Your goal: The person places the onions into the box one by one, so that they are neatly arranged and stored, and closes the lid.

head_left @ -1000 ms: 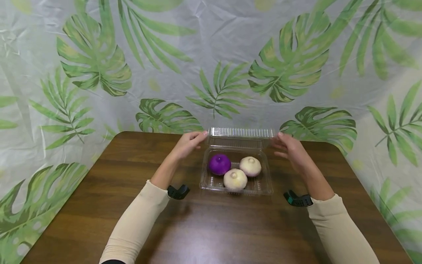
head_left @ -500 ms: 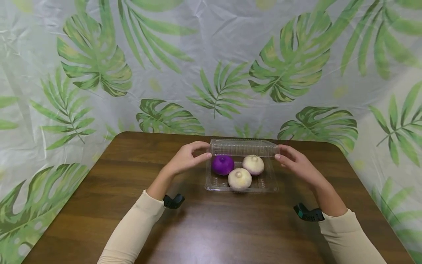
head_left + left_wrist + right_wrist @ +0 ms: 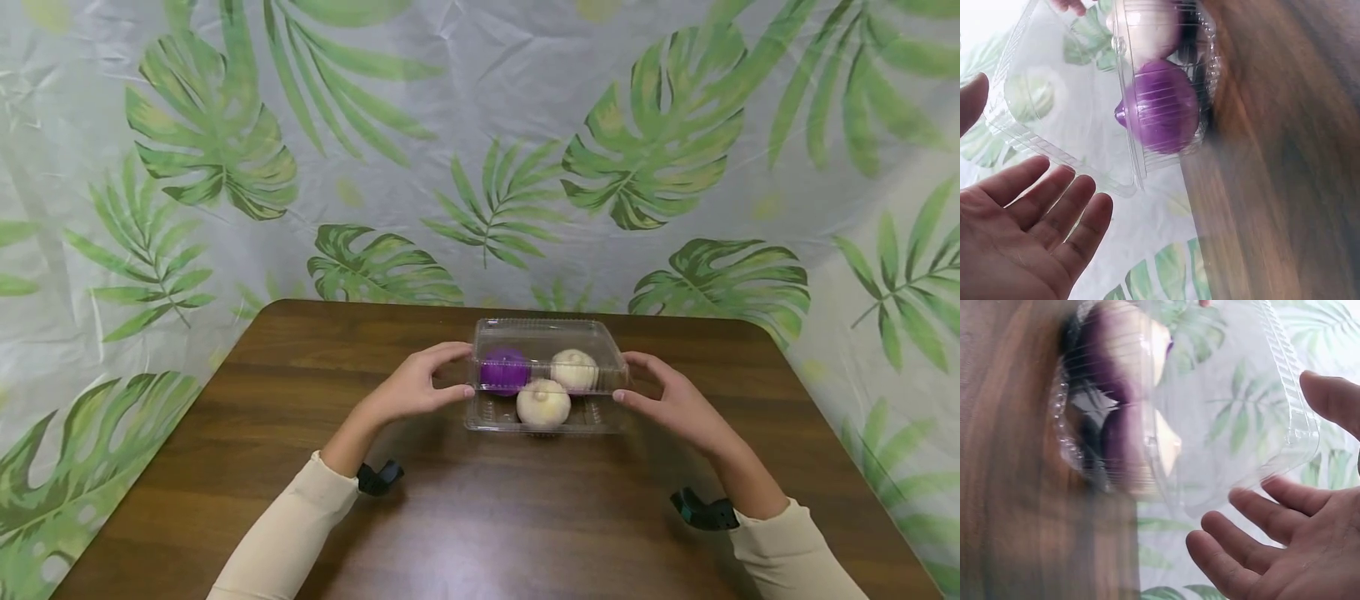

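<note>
A clear plastic clamshell container (image 3: 495, 417) lies on the table, its hinged lid (image 3: 547, 329) tilted partway down over it. Inside are a purple round vegetable (image 3: 505, 372) with a small tip and two white, purple-bottomed turnips (image 3: 543, 404). My left hand (image 3: 408, 387) is at the lid's left side, thumb by the front corner and fairly straight fingers along the side. Mirroring it, my right hand (image 3: 678, 404) touches the right side, thumb near the front corner. In the wrist views, the fingertips (image 3: 1038, 164) of the left hand and the fingertips (image 3: 1241, 495) of the right meet the lid's side edges.
The brown wooden table (image 3: 465, 517) extends on all sides of the container. Behind it hangs a pale curtain (image 3: 517, 100) printed with green leaves. A dark band (image 3: 380, 477) is on the left wrist and another band (image 3: 705, 510) on the right.
The lid has swung forward and down from standing upright at the back, now overlapping the purple vegetable and the rear turnip. Both hands have come nearer with it, and the thumbs have moved lower.
</note>
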Motion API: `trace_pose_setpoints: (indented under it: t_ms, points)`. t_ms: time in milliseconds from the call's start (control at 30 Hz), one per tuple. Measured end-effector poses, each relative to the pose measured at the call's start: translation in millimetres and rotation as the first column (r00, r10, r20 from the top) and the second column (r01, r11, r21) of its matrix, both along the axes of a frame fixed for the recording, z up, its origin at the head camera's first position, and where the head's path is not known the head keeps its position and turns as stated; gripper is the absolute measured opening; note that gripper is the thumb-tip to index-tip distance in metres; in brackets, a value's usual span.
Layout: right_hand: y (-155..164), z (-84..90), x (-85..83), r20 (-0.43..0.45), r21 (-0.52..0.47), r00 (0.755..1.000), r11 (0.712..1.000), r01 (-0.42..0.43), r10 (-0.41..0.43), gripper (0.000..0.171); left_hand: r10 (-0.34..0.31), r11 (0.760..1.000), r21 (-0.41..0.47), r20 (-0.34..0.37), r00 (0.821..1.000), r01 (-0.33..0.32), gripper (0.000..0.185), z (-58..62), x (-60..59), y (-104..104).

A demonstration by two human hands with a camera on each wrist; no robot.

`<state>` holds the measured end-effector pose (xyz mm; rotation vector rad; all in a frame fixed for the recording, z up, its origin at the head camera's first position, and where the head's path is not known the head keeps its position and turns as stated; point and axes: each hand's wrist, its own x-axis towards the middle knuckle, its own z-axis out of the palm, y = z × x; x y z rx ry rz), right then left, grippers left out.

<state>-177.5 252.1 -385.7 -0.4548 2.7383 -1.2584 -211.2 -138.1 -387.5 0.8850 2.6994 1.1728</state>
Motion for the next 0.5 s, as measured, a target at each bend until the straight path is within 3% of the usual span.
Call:
trace_pose_setpoints:
  t_ms: [133,500]
  points:
    - [-1,-5.8,3.8,-0.027,0.007,0.999,1.000,0.021,-0.021,0.067,-0.008,0.999,-0.036,-0.065,0.998,0.006,0.066,-4.8,1.6,1]
    - [-2,-24.7,12.0,-0.058,0.024,0.998,0.999,0.028,-0.026,0.065,-0.026,0.998,-0.064,-0.134,0.991,0.018,0.068,-18.7,14.0,1]
